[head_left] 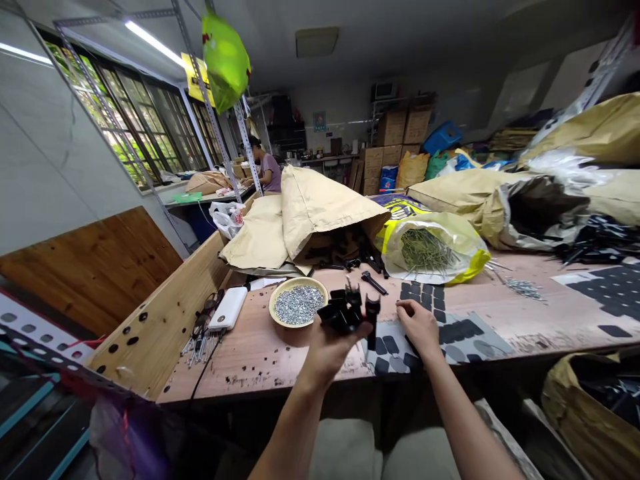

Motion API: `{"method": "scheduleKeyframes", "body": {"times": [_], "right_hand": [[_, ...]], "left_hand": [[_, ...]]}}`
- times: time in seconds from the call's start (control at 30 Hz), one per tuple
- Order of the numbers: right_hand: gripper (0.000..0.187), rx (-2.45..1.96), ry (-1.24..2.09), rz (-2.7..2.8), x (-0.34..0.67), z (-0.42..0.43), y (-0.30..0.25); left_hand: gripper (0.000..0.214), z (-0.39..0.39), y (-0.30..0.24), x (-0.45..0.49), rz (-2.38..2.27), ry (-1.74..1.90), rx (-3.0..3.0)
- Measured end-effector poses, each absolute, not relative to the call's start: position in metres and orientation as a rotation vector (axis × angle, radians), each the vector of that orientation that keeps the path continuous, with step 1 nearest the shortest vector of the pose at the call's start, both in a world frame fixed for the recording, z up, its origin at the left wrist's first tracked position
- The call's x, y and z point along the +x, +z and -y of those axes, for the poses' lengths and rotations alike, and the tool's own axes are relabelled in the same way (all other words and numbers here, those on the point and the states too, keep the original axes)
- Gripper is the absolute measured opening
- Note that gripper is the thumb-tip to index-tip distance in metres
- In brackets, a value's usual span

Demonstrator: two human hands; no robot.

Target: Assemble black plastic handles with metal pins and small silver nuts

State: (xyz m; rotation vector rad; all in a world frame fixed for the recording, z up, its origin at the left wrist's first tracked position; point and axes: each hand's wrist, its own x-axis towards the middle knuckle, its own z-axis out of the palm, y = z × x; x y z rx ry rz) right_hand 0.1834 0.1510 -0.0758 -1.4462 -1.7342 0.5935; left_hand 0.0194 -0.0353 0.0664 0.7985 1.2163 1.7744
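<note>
My left hand (327, 347) is closed around several black plastic clips (345, 313), held just above the workbench. Their curved, forked ends point upward. To the right, my right hand (420, 327) is low over a grey sheet of black adhesive pads (463, 330), its fingers curled together; whatever they may hold is too small to make out. A few rows of dark pads (425, 293) lie just beyond it. A bowl of small metal nuts (299, 303) stands left of my left hand. One loose black clip (374, 283) lies behind my hands.
A paper sack (325, 207) spills black parts at the back. Beside it lies a yellow-white bag of long screws (427, 250). A white power bank (229, 309) and loose bolts (203, 347) are by the wooden side board (160, 327). A co-worker (270, 170) sits far back.
</note>
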Motion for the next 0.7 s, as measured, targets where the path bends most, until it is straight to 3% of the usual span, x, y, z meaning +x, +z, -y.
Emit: {"method": "scheduleKeyframes", "body": {"times": [0.17,0.53,0.6,0.7], "right_hand": [[0.037,-1.438,0.588,1.732,0.183,-0.151,-0.076],[0.035,-1.437,0.586,1.738,0.184,-0.153,-0.078],[0.035,-1.440,0.590,1.738,0.184,-0.154,-0.080],[0.035,-1.441,0.596,1.742,0.185,-0.154,-0.080]], "left_hand": [[0.037,0.035,0.068,0.019,-1.292,1.777,0.818],[0.040,0.016,0.056,0.008,-1.371,1.710,0.947],[0.030,0.004,0.055,0.003,-1.621,1.612,1.169],[0.029,-0.025,0.049,0.000,-2.138,1.139,1.586]]}}
